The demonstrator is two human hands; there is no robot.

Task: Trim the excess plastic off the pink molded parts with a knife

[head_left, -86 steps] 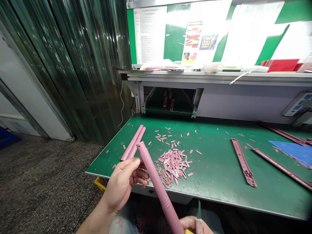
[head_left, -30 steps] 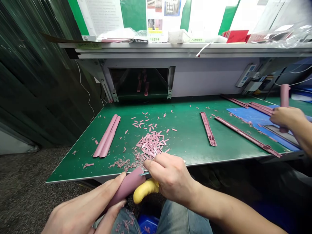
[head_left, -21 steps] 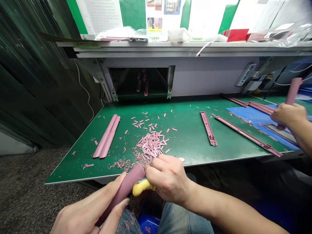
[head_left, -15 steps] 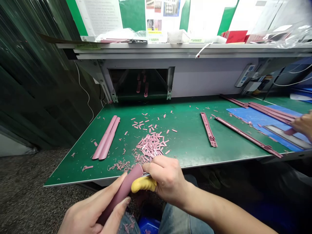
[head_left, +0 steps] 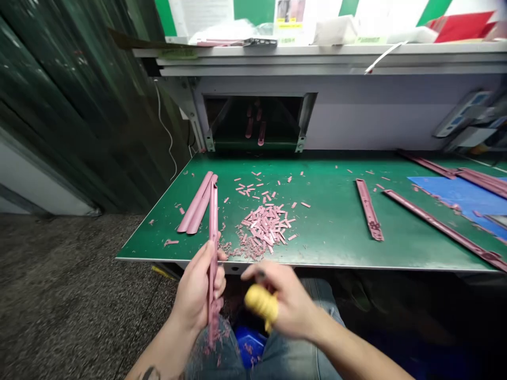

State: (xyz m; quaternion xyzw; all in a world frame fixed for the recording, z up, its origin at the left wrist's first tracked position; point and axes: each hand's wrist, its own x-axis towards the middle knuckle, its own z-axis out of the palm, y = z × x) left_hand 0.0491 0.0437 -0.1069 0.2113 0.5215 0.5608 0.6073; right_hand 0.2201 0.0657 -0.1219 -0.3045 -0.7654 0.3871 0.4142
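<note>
Head view: left hand (head_left: 197, 295) shut around pink tube (head_left: 213, 248)

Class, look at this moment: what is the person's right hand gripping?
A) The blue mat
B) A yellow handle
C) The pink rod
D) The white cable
B: the right hand closes around a yellow handle, while the left hand holds the pink rod upright.

Pink tube (head_left: 213, 248), blurry yellow grip (head_left: 261, 305)
</note>
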